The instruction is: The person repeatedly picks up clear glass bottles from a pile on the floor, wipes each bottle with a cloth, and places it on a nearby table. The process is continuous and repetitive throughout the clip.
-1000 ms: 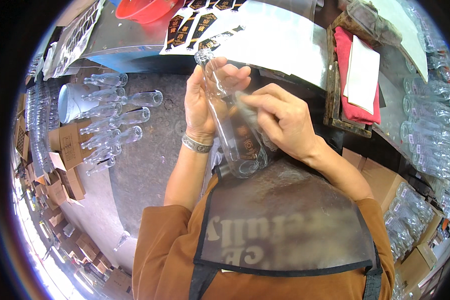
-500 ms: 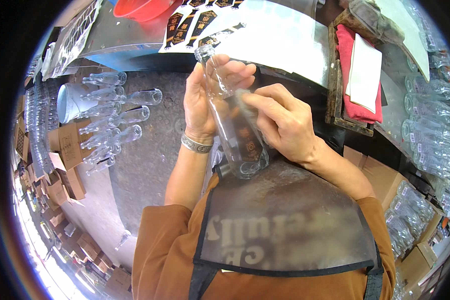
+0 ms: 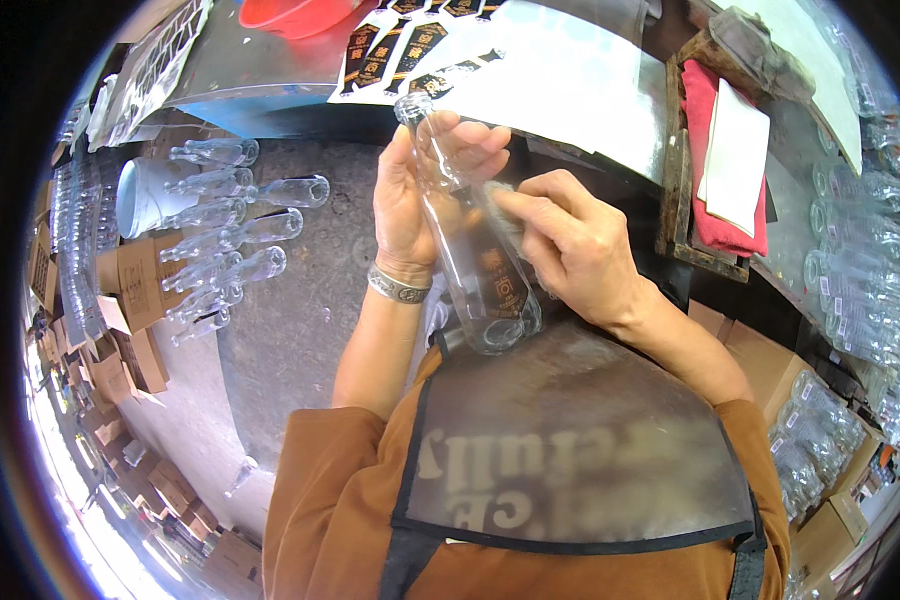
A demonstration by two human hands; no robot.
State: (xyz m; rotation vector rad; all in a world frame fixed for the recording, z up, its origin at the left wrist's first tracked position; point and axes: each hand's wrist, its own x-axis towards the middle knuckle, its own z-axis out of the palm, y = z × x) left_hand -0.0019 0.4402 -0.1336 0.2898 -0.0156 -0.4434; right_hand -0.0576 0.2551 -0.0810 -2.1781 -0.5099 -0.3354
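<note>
Bottle [image 3: 467, 240] held over apron [image 3: 570, 440], base toward chest, neck pointing away, tilted so dark label [image 3: 498, 285] faces up for pressing. Left hand [image 3: 420, 195] wrapped closed around neck and shoulder, steadying. Right hand [image 3: 570, 240] curled, fingertips [image 3: 505, 200] flat on glass beside label, apparently smoothing it down. Beyond, loose labels [image 3: 390, 45] laid on tabletop [image 3: 570, 80], within reach. Left, on floor [image 3: 300, 300], empty bottles [image 3: 230, 230] lying in a row. Right, red cloth [image 3: 710, 170] in tray.
</note>
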